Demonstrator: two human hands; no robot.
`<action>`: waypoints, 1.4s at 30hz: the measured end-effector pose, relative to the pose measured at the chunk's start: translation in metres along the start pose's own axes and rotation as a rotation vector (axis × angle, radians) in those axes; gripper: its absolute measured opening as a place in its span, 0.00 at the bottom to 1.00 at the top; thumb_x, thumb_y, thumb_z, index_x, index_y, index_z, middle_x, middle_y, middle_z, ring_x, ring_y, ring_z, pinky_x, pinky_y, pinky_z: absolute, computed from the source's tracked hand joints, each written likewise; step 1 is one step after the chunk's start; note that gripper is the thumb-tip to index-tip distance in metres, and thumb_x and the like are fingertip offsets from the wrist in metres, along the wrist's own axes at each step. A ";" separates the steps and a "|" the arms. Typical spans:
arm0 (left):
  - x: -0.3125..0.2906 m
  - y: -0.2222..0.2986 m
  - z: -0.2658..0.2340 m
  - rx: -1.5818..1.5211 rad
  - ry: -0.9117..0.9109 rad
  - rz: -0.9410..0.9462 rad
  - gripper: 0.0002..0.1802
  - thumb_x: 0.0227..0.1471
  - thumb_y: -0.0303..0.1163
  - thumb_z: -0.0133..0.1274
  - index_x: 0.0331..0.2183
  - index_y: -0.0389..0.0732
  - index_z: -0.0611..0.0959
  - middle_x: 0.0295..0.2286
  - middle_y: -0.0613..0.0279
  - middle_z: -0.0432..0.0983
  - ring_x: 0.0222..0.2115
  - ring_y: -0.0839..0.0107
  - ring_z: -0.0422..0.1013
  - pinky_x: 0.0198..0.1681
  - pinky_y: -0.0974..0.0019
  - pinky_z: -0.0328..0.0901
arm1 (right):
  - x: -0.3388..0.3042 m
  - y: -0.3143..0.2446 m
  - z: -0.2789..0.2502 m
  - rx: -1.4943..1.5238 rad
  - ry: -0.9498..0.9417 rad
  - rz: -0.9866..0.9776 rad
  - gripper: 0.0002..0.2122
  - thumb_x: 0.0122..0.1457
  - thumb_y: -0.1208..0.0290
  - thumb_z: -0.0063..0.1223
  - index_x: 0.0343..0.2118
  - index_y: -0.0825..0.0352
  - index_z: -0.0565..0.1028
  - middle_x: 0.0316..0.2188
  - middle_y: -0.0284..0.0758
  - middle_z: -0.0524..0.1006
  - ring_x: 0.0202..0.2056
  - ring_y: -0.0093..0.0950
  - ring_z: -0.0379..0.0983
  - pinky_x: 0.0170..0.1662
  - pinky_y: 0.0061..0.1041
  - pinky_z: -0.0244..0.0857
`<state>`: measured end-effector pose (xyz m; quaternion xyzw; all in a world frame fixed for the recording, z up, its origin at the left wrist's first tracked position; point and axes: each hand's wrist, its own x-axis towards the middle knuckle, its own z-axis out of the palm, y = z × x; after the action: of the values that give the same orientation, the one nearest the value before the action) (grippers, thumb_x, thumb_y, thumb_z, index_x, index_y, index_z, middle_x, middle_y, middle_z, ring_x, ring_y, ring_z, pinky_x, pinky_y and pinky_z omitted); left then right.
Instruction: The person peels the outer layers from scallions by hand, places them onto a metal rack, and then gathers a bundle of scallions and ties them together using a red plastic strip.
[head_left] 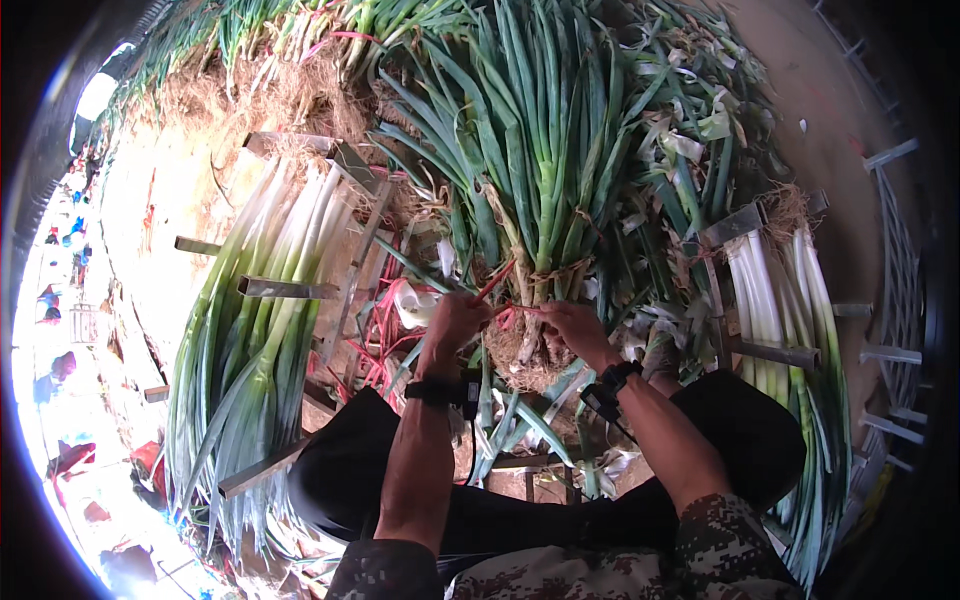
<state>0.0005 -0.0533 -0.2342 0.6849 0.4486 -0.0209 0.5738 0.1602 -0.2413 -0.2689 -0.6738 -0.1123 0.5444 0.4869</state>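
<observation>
A large bundle of unpeeled green onions [545,180] stands in front of me, leaves fanned away and rooty ends toward me. A red tie [515,308] runs across its lower stalks between my hands. My left hand [460,320] is closed on the tie at the bundle's left side, and a red end sticks up past the fingers. Opposite it, my right hand [578,332] pinches the tie near the right side of the stalks. Whether the tie passes fully round the back is hidden. Both wrists carry black straps with small devices.
Peeled green onions with white stalks lie in a metal rack [290,289] at left and another metal rack [775,353] at right. Loose red ties [380,335] hang left of the bundle. Leaf scraps [690,140] heap up at the far right; more rooty onions [300,60] lie at the far left.
</observation>
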 end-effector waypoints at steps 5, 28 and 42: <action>0.013 0.009 -0.012 0.090 0.006 0.011 0.13 0.45 0.36 0.60 0.23 0.34 0.84 0.15 0.62 0.74 0.18 0.76 0.69 0.24 0.65 0.63 | 0.029 -0.022 0.028 -0.222 0.003 -0.087 0.13 0.62 0.67 0.47 0.44 0.68 0.77 0.32 0.38 0.80 0.34 0.31 0.80 0.32 0.29 0.72; 0.010 -0.057 -0.012 -0.256 -0.102 -0.154 0.13 0.50 0.33 0.55 0.18 0.40 0.79 0.14 0.72 0.67 0.17 0.82 0.61 0.22 0.72 0.54 | 0.062 -0.051 0.016 -1.051 -0.024 -0.595 0.06 0.56 0.69 0.57 0.29 0.65 0.80 0.22 0.45 0.77 0.26 0.43 0.76 0.29 0.38 0.68; 0.021 -0.089 0.020 -0.599 0.006 -0.351 0.18 0.57 0.42 0.51 0.34 0.35 0.84 0.13 0.67 0.69 0.13 0.78 0.65 0.15 0.72 0.57 | 0.022 -0.157 0.012 -0.026 -0.288 -0.317 0.11 0.63 0.68 0.54 0.44 0.68 0.79 0.35 0.39 0.82 0.32 0.25 0.81 0.35 0.21 0.77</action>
<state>-0.0338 -0.0619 -0.3207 0.3985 0.5476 0.0152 0.7356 0.2177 -0.1408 -0.1592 -0.5692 -0.2922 0.5500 0.5368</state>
